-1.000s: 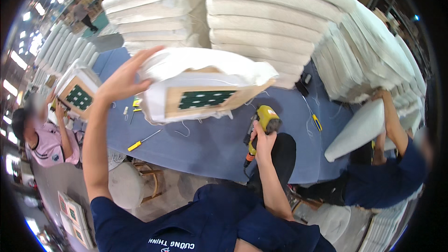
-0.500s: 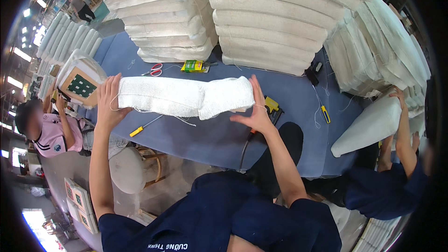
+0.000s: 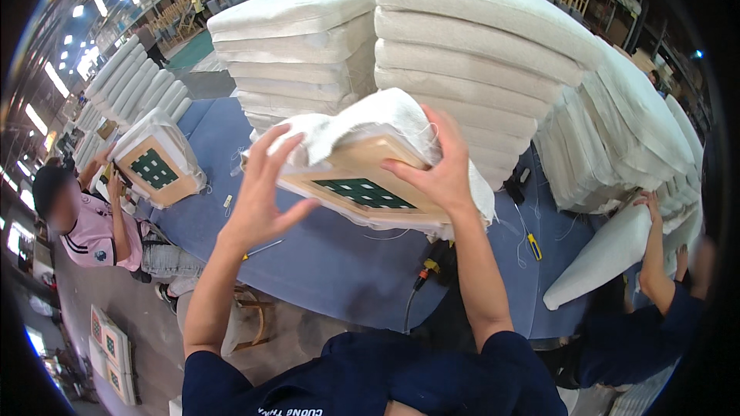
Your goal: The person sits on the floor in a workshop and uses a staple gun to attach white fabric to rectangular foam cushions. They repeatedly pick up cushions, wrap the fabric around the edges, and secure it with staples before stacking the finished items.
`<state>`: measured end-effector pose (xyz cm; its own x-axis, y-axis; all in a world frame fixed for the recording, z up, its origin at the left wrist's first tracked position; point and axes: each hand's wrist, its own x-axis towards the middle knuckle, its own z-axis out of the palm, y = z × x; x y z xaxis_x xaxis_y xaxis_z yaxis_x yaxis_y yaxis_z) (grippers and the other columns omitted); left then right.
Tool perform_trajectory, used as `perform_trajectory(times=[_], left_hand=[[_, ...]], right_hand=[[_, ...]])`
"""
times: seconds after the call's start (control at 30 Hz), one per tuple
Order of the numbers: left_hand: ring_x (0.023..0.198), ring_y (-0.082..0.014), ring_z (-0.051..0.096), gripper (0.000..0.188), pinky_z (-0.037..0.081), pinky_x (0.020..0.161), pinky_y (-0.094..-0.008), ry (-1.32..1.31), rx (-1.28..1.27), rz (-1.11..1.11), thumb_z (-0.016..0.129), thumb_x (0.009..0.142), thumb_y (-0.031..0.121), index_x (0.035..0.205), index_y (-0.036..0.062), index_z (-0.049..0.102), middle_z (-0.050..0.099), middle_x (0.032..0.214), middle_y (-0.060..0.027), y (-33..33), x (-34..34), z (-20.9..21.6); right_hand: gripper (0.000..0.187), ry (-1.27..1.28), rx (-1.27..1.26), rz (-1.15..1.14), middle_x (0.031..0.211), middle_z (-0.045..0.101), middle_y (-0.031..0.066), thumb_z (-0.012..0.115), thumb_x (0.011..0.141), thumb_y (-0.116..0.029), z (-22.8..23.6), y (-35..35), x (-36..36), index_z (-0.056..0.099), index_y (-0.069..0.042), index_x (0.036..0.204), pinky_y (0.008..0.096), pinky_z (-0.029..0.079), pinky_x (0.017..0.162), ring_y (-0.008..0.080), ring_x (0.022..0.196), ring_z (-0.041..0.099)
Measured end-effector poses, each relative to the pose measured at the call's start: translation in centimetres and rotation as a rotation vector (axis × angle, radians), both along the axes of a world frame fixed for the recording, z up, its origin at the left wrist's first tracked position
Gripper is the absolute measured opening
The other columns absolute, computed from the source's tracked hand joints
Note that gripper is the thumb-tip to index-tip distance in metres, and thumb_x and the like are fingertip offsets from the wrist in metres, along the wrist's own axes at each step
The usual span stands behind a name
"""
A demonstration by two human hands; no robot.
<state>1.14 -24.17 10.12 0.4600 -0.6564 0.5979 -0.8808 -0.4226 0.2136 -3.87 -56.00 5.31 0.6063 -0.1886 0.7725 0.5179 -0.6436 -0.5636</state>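
Tilted up over the table in front of me is a seat cushion [image 3: 339, 160]. Its white cover bunches along the upper edge, and its underside shows a wooden frame with dark green woven webbing. My right hand [image 3: 443, 166] grips the upper right part, thumb on the wood and fingers over the white fabric. At the left end, my left hand [image 3: 266, 192] has its fingers spread and thumb apart; whether the fingertips touch the cover I cannot tell. A power tool [image 3: 438, 258] with a cord lies below the cushion, partly hidden.
Stacks of white cushions [image 3: 462, 46] stand across the blue table [image 3: 324, 277]. A yellow-handled screwdriver [image 3: 533, 246] lies at the right. On the left a person in pink [image 3: 100, 231] works on another cushion [image 3: 158, 166]; at the right a person in navy handles a white cushion [image 3: 605, 250].
The cushion has turned from its white edge to show its wooden underside. My left hand has loosened and spread; my right hand has shifted up with the cushion. The view has tilted upward.
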Motion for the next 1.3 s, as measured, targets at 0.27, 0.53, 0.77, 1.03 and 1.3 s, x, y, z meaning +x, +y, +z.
perform_trajectory(times=[0.27, 0.53, 0.77, 1.03, 1.3], left_hand=[[0.136, -0.0455, 0.061, 0.12, 0.054, 0.108, -0.0487, 0.179, 0.18, -0.147, 0.095, 0.074, 0.032, 0.172, 0.0056, 0.031, 0.049, 0.165, -0.0219, -5.5, 0.6, 1.6], [0.123, -0.0412, 0.067, 0.105, 0.056, 0.1, -0.048, -0.046, 0.046, -0.131, 0.092, 0.077, 0.02, 0.17, 0.0204, 0.042, 0.052, 0.159, -0.0197, -5.4, 0.7, -0.3], [0.123, -0.0445, 0.067, 0.101, 0.055, 0.099, -0.0478, -0.116, 0.008, 0.124, 0.092, 0.074, 0.015, 0.166, 0.0247, 0.052, 0.053, 0.159, -0.0229, -7.6, -2.2, -1.8], [0.16, -0.0359, 0.037, 0.076, 0.031, 0.127, -0.0516, 0.931, -0.353, -0.445, 0.075, 0.102, 0.039, 0.166, 0.0094, 0.047, 0.037, 0.173, -0.022, -5.7, -2.0, -0.8], [0.168, -0.0442, 0.017, 0.054, 0.011, 0.135, -0.0565, 0.773, -0.526, -0.776, 0.075, 0.099, 0.025, 0.148, 0.0082, 0.057, 0.049, 0.168, -0.0179, -11.4, 0.2, -3.8]], right_hand=[[0.105, 0.06, -0.307, 0.143, 0.15, 0.061, 0.0162, 0.1, 0.066, -0.033, 2.9, 0.3, -3.5, 0.057, -0.002, 0.156, 0.0443, 0.045, 0.116, 0.0331, 0.142, 0.056], [0.067, 0.012, -0.256, 0.168, 0.151, 0.06, 0.0139, 0.089, 0.081, -0.013, 2.6, 2.1, -2.2, 0.07, -0.015, 0.146, 0.0505, 0.04, 0.117, 0.0391, 0.139, 0.056], [0.048, -0.163, 0.534, -0.073, 0.129, 0.066, 0.0086, 0.075, 0.101, -0.008, -5.0, 9.0, -4.5, 0.061, -0.001, 0.146, 0.0337, 0.048, 0.094, 0.0191, 0.109, 0.061], [0.036, 0.257, 1.048, 0.408, 0.111, 0.066, 0.0028, 0.06, 0.112, -0.035, -1.9, 6.3, -9.7, 0.062, -0.001, 0.124, 0.0296, 0.046, 0.088, 0.01, 0.097, 0.056], [0.085, 0.171, 1.03, 0.978, 0.132, 0.062, 0.0122, 0.059, 0.101, -0.07, -3.8, 2.7, -10.5, 0.055, 0.007, 0.138, 0.037, 0.047, 0.107, 0.0204, 0.118, 0.06]])
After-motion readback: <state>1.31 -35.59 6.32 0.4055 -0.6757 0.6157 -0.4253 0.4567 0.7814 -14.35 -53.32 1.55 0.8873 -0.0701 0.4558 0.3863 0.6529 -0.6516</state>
